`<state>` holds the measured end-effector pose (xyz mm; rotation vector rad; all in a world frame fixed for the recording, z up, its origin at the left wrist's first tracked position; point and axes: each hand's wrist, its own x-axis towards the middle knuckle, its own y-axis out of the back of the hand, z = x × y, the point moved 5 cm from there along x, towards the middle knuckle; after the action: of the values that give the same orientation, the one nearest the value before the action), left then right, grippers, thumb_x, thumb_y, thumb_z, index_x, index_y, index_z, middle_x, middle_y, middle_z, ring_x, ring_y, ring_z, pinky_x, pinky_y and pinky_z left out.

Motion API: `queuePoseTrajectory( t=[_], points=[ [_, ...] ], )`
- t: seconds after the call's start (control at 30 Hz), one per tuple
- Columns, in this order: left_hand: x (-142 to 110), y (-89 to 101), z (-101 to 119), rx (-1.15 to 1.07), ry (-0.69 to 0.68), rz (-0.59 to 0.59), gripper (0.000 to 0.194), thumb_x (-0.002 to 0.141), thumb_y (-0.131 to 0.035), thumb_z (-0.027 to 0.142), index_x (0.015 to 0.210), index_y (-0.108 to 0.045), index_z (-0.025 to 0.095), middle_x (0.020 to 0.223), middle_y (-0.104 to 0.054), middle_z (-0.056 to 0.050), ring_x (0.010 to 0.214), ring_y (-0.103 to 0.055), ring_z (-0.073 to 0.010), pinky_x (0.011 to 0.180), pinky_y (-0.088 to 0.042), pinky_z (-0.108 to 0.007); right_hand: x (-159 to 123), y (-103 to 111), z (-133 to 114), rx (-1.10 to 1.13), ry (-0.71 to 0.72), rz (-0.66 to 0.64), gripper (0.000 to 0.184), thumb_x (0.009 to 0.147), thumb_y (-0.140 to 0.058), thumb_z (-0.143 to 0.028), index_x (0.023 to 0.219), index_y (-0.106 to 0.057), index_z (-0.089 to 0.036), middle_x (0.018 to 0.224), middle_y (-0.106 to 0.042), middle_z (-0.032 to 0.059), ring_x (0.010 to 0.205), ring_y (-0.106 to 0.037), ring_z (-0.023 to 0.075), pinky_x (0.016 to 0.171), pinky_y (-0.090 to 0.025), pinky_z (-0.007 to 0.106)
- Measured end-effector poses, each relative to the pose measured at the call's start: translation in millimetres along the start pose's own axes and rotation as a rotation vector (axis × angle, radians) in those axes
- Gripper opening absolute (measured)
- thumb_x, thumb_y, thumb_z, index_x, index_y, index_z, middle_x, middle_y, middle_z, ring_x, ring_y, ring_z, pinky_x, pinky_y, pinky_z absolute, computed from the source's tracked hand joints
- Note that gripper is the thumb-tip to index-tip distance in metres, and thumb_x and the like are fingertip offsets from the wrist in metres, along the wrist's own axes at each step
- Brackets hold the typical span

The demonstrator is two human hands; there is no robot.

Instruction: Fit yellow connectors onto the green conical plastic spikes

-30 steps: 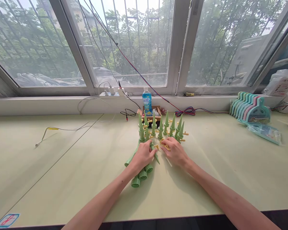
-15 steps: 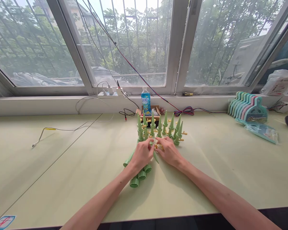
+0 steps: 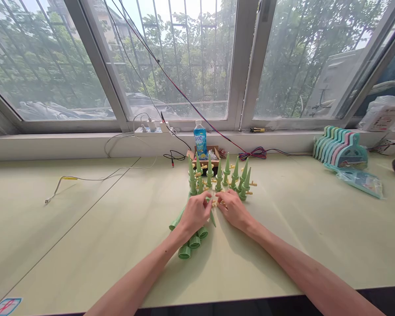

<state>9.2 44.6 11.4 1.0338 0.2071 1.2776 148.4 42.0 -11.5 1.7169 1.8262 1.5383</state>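
My left hand (image 3: 196, 212) is closed around a green plant watering spike (image 3: 213, 218), whose pointed tip slants down below my fingers. A small yellow valve (image 3: 214, 203) shows in the narrow gap between my hands. My right hand (image 3: 232, 207) is just right of it, fingers curled in; whatever they pinch is hidden. Right behind my hands, several more green spikes (image 3: 235, 173) with yellow valves stand upright, points up. Under and beside my left hand lie several ribbed green tubes (image 3: 194, 242), their open ends toward me.
Behind the spikes are a blue bottle (image 3: 200, 141) and a small cardboard box (image 3: 213, 162). A white cable (image 3: 85, 177) crosses the table's left part. Several pastel dustpan-like pieces (image 3: 340, 147) and a bagged one (image 3: 358, 180) are at right. Coiled wires (image 3: 255, 152) lie near the sill.
My right hand has drawn slightly right, widening the gap between my fingertips. The spike in my left hand has tilted a little, its tip moving slightly left and down.
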Motion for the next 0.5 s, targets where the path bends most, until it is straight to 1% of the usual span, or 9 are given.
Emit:
queuePoseTrajectory(
  t=[0.13, 0.27, 0.43, 0.5],
  points=[
    [0, 0.3, 0, 0.005, 0.002, 0.004, 0.02, 0.09, -0.048, 0.03, 0.091, -0.063, 0.016, 0.057, -0.056, 0.002, 0.049, -0.046, -0.0114, 0.056, -0.038, -0.023, 0, 5, 1, 0.013, 0.02, 0.042, 0.026, 0.086, -0.051, -0.005, 0.105, -0.064, -0.017, 0.091, -0.066, 0.0082, 0.088, -0.05, 0.0241, 0.08, -0.046, 0.039],
    [0, 0.2, 0, 0.018, 0.007, -0.004, 0.021, 0.09, -0.049, 0.03, 0.09, -0.064, 0.016, 0.06, -0.059, 0.0, 0.051, -0.049, -0.0122, 0.057, -0.04, -0.024, 0, 9, 3, 0.092, -0.003, 0.091, 0.025, 0.089, -0.049, -0.009, 0.104, -0.067, -0.019, 0.092, -0.063, 0.0078, 0.09, -0.053, 0.0227, 0.078, -0.048, 0.036],
    [0, -1.3, 1, 0.033, -0.037, -0.02, 0.016, 0.086, -0.054, 0.026, 0.09, -0.066, 0.016, 0.071, -0.064, -0.003, 0.059, -0.054, -0.0137, 0.06, -0.043, -0.025, -1, 16, -1, 0.257, -0.018, 0.156, 0.023, 0.093, -0.048, -0.019, 0.099, -0.07, -0.019, 0.091, -0.061, 0.0068, 0.077, -0.059, 0.0168, 0.069, -0.049, 0.029],
    [0, -2.4, 2, 0.026, -0.067, -0.03, 0.014, 0.085, -0.055, 0.025, 0.09, -0.066, 0.017, 0.075, -0.064, -0.003, 0.061, -0.055, -0.0136, 0.061, -0.044, -0.025, -1, 19, -4, 0.309, -0.023, 0.185, 0.021, 0.092, -0.049, -0.021, 0.097, -0.07, -0.02, 0.092, -0.061, 0.0068, 0.078, -0.06, 0.017, 0.069, -0.05, 0.029]
  ],
)
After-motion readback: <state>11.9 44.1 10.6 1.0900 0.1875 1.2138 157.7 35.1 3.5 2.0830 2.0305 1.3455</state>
